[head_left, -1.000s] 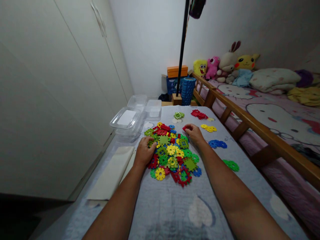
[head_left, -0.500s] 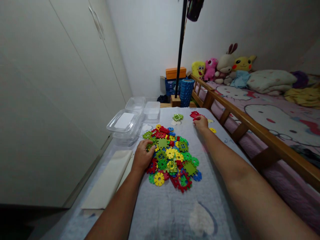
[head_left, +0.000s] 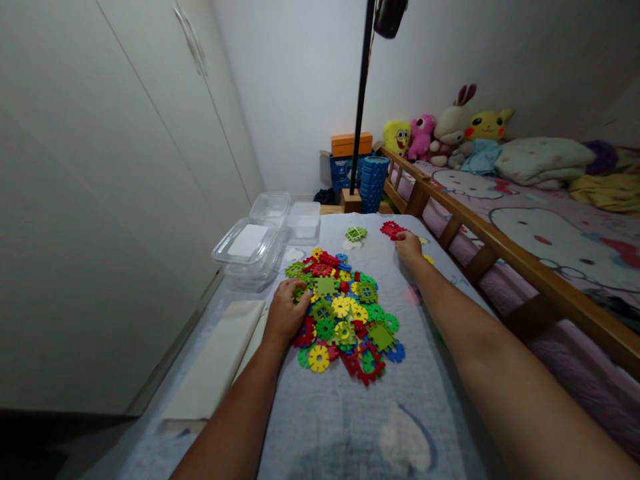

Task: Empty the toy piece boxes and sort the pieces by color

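A heap of plastic interlocking building pieces [head_left: 341, 307] in red, yellow, green and blue lies mid-table. My left hand [head_left: 287, 310] rests at the heap's left side, thumb and fingers apart around the edge of some green pieces; its fingertips are partly hidden. Farther off, at the table's back right, my right hand [head_left: 409, 247] has its fingers drawn together at the near edge of the red interlocking pieces [head_left: 391, 230]. What lies under those fingers is partly covered. A light green piece [head_left: 356, 234] lies alone to their left, and a yellow piece [head_left: 429, 259] peeks out beside the right wrist.
Clear plastic boxes [head_left: 245, 243] stand at the table's left back, with a folded cream cloth or board [head_left: 220, 360] nearer me. A wooden bed rail [head_left: 480, 250] runs along the right side. Behind the table rises a black pole [head_left: 361, 100], beside a blue roller [head_left: 374, 183].
My right hand has shifted slightly right, uncovering more of the red pieces and covering part of the yellow one. My left hand stays at the heap.
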Tool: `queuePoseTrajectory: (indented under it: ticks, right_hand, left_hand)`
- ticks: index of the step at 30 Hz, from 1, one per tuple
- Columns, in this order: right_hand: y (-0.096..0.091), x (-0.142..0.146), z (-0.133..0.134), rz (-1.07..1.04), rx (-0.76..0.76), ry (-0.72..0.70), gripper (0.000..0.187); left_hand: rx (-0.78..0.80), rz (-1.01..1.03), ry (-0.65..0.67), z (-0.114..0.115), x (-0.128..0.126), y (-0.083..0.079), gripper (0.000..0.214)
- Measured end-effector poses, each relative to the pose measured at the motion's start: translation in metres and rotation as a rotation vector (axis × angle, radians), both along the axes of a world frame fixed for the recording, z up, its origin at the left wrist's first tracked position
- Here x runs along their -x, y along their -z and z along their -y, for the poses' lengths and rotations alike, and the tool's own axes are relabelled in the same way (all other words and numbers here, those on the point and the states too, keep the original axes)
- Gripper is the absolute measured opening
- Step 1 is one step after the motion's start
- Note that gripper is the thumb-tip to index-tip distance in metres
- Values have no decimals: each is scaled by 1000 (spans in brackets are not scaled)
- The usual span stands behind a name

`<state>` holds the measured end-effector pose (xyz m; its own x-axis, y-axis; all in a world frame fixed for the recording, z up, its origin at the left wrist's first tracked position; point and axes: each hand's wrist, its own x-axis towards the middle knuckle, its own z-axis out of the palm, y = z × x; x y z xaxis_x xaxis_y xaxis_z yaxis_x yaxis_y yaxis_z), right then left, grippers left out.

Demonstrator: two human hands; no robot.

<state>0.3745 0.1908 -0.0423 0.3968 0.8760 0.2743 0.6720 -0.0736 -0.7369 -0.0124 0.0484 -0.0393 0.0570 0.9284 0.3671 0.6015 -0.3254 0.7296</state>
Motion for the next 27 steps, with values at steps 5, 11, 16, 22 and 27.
queuePoseTrajectory:
  ticks: [5, 11, 16, 22, 27]
  right_hand:
    - [-5, 11, 7, 189, 144, -18, 44]
    - [-2, 26, 4, 369, 294, -62, 33]
    - [-4, 26, 1, 458, 364, -57, 38]
    - [-8, 23, -2, 501, 370, -81, 41]
    - [-15, 3, 7, 476, 317, -110, 41]
  left_hand:
    - [-8, 12, 1, 0, 0, 1, 23]
    - [-7, 12, 1, -1, 0, 2, 23]
    - [-18, -1, -7, -1, 1, 3, 22]
    - [-7, -7, -4, -1, 1, 3, 22]
    - [-6, -4, 2, -2, 1, 4, 22]
